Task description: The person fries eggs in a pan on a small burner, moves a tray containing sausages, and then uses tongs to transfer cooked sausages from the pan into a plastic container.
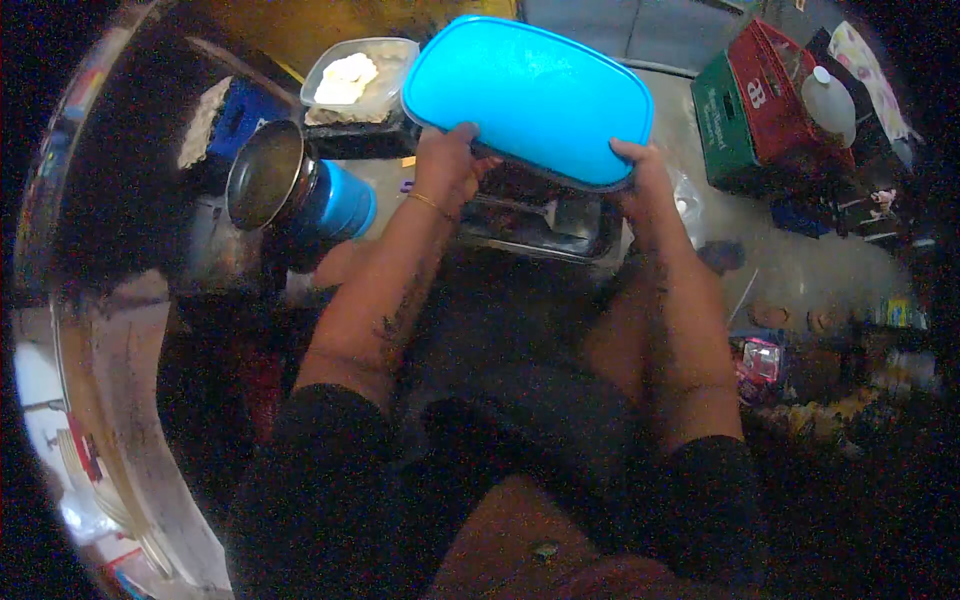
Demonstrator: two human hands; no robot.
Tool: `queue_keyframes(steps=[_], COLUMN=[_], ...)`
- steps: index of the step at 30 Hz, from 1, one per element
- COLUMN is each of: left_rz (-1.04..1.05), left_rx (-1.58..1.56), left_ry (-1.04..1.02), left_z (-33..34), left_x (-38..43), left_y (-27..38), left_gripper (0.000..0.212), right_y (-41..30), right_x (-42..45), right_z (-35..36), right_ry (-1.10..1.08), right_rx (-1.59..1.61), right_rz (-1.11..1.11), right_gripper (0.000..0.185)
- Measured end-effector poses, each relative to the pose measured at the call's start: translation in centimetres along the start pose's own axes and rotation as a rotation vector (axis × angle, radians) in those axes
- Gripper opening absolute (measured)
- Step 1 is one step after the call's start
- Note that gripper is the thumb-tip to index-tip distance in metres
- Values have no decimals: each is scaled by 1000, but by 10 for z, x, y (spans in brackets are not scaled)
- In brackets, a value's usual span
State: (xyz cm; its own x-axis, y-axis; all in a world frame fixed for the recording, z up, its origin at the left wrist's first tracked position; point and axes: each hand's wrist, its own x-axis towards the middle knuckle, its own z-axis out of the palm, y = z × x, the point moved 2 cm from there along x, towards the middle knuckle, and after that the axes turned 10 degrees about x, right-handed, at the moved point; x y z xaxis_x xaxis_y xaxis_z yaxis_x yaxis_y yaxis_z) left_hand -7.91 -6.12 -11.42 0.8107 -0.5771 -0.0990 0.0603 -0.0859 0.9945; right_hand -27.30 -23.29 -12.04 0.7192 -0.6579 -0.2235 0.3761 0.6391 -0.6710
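A bright blue rounded-rectangular plastic lid (532,101) is held up at a tilt in front of me. My left hand (450,161) grips its near left edge, thumb on top and fingers underneath. At the near right corner, my right hand (645,169) holds it the same way. Whether a container is attached under the lid is hidden. Below it, partly covered, a shiny rectangular tray (536,247) rests low down, with something dark in it. To the left of the lid, a clear plastic container (401,60) with a white lumpy mass (346,79) stands on a dark block.
A deep pan (266,176) and a blue cylindrical container (349,199) stand left of my left forearm. Farther left is a blue crate (240,120). On the right are green (720,127) and red crates (772,90) with lettering, and a whitish jug (829,109).
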Motion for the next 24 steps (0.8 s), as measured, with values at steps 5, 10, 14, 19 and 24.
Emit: queue_keyframes(steps=[5,10,14,19,24], left_rz=[-308,-333,-356,-307,-90], left_rx=[-124,243,300,162,426], left_ry=[-75,30,-97,-324,-220], left_z=[-27,-79,-84,-58,-60], left_x=[-3,39,79,109,141], left_y=[-19,0,-8,-3,-22], left_gripper=[42,48,45,42,33], right_y=[8,1,3,5,6], right_x=[2,1,-4,6,8], right_z=[-19,-31,-35,-50,-45], right_ry=[-14,7,88,37,35], right_rx=[-3,-117,-169,-269,-200], right_rz=[-111,-127,-25,-49,-27], right_gripper=[70,70,70,69,66])
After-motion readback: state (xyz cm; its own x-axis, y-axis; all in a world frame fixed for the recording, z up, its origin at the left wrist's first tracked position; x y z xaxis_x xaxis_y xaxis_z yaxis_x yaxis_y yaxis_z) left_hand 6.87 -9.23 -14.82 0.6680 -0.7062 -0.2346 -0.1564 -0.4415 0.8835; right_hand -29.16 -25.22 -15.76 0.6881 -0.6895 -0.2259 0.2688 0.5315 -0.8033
